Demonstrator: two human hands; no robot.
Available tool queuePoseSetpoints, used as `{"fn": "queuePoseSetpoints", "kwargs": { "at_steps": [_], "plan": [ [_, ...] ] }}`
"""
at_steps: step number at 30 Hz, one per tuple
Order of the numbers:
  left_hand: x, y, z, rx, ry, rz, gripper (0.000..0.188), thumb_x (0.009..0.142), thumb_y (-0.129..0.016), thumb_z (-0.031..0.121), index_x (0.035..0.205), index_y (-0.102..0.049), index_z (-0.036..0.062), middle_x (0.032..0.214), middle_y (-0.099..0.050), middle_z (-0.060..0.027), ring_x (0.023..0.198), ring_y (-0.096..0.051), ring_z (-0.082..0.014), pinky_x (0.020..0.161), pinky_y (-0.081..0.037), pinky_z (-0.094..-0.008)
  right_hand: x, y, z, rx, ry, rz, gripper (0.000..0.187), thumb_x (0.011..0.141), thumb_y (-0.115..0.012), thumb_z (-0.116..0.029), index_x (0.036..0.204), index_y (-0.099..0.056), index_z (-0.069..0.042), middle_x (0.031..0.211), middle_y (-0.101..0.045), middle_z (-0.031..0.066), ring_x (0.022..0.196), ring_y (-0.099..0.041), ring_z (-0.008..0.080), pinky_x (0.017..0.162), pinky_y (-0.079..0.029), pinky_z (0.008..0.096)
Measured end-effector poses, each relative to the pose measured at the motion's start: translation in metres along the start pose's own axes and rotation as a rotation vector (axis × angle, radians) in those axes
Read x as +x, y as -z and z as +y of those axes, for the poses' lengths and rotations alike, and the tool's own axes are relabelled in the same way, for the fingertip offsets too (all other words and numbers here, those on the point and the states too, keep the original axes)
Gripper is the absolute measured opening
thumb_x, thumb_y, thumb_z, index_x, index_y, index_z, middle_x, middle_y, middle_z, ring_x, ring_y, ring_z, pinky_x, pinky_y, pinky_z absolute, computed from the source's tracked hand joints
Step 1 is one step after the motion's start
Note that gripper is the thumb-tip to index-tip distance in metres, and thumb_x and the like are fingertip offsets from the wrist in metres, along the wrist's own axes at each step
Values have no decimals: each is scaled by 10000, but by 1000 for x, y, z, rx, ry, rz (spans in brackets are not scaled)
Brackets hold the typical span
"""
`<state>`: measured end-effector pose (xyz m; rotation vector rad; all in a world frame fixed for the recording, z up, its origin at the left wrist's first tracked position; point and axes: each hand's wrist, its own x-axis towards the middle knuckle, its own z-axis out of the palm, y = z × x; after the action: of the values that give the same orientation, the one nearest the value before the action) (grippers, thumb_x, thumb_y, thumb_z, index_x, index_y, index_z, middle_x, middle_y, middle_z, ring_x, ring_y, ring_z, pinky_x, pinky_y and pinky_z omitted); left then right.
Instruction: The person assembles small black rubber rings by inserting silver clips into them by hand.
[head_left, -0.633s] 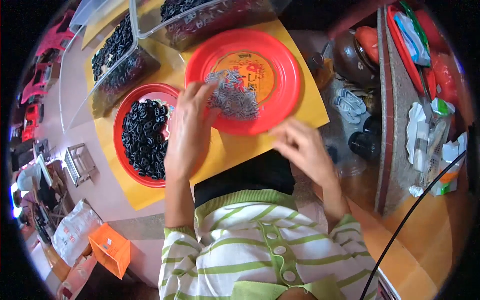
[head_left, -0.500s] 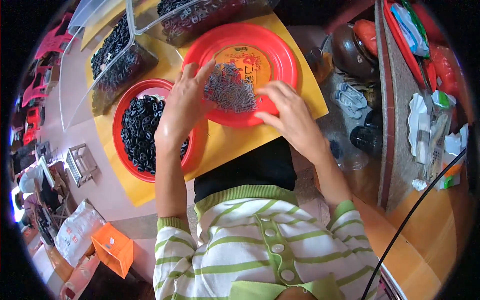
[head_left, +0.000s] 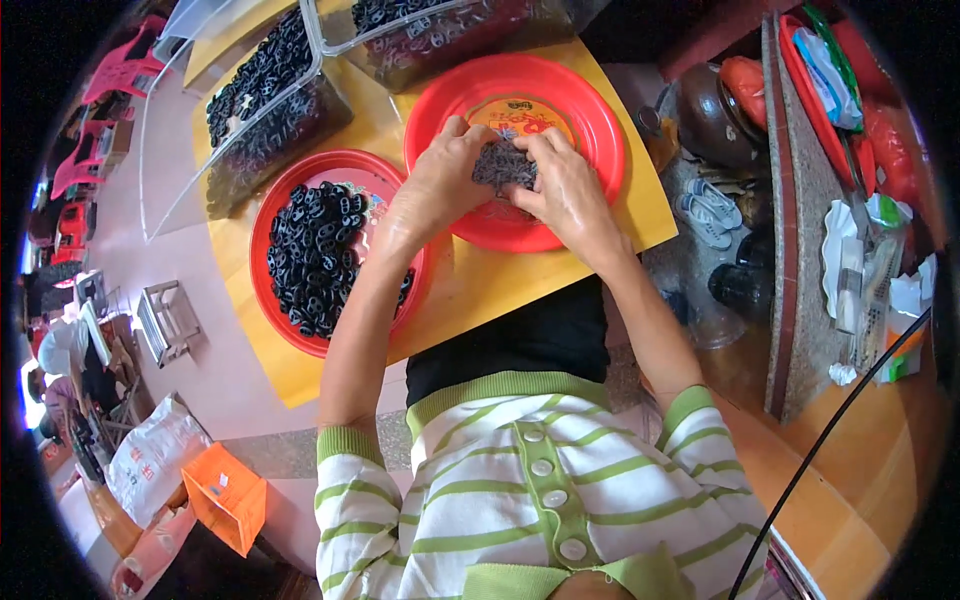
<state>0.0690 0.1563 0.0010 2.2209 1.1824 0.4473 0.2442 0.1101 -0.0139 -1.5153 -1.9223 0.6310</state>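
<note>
L hand (head_left: 440, 185) & R hand (head_left: 572, 195) both over the red plate w/ orange centre (head_left: 607, 130), cupped in from either side of a heap of small grey metal pcs (head_left: 505, 165), fingers curved & part-spread; heap sits betw. them, touching fingertips both sides; can't tell if either hand has pcs gripped. L forearm passes over near-R edge of 2nd red plate (head_left: 262, 245), just L of the first, w/ loose black plastic pcs (head_left: 310, 245) piled mostly on its L side. Both plates on yellow-topped bench (head_left: 470, 295). Behind, 2 clear bins w/ more black pcs: L bin (head_left: 228, 190) & far bin (head_left: 430, 68). Off bench: brown jar (head_left: 705, 115) & pale shoes (head_left: 708, 212) to R, metal stool (head_left: 165, 320) & orange box (head_left: 225, 500) to L
</note>
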Motion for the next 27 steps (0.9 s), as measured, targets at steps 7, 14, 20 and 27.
{"fn": "queuePoseSetpoints", "kwargs": {
  "at_steps": [7, 14, 20, 27],
  "plan": [
    [7, -11, 6, -128, -6, 112, 429, 642, -690, 12, 1052, -560, -2, 1011, -570, -204, 972, -577, -377, 842, -477, -411, 11, -1, 7, 139, 28, 73, 319, 681, -701, -30, 965, -571, 37, 918, -587, 195, 874, -593, 372, 767, -492, 416],
    [0, -5, 11, -316, 56, 139, 286, 758, -656, -14, 1034, -580, -3, 874, -661, -111, 751, -638, -175, 633, -512, -302, 8, 13, -7, 227, 33, 95, 225, 727, -644, -23, 940, -591, 27, 855, -613, 199, 802, -617, 358, 699, -494, 409],
    [-5, 2, 22, -408, 83, 130, 255, 739, -657, -18, 991, -620, -13, 916, -643, -175, 849, -650, -303, 736, -516, -367, -1, 22, -7, 231, -1, 15, 199, 784, -630, -46, 963, -612, 41, 860, -627, 210, 782, -631, 361, 683, -502, 391],
    [-13, 10, 30, -354, 46, 98, 185, 845, -627, 51, 1023, -621, 3, 881, -639, -69, 811, -597, -126, 682, -493, -284, -7, 33, -17, 319, -84, -20, 203, 845, -590, -33, 1035, -600, 38, 884, -639, 197, 730, -654, 291, 633, -516, 357]
  ]
}}
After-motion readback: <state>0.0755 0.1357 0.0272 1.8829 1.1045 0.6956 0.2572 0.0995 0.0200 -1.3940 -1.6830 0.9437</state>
